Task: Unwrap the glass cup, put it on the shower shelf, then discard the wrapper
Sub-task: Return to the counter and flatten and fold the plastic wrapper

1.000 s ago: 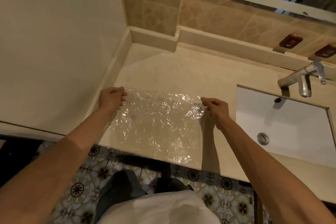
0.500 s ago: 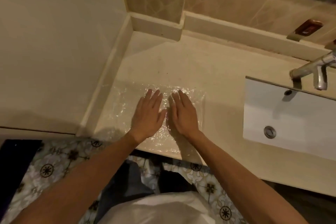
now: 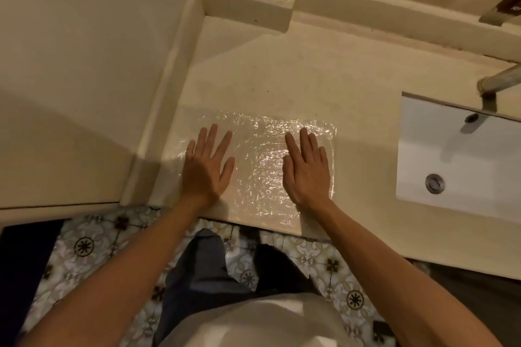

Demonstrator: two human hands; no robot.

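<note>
A view from above of a beige stone tabletop (image 3: 282,70) in a bathroom corner. A clear, crinkled wrapper (image 3: 259,166) lies spread flat on it, close to the front edge, glinting under the light. Both hands rest palm-down on the wrapper, apart from each other. The left hand (image 3: 207,167) sits on the wrapper's left part with its fingers (image 3: 212,138) spread wide; the right hand (image 3: 307,170) sits near the right edge with its fingers (image 3: 306,141) extended and held close together. Neither hand pinches anything — both lie flat and open.

To the right, set into the tabletop, is a white sink (image 3: 456,160) with a round drain (image 3: 434,184), and the end of a metal tap (image 3: 499,82) reaches over it. Below the tabletop edge, a patterned tile floor (image 3: 84,245) shows between the bare forearms. No glass cup is in view.
</note>
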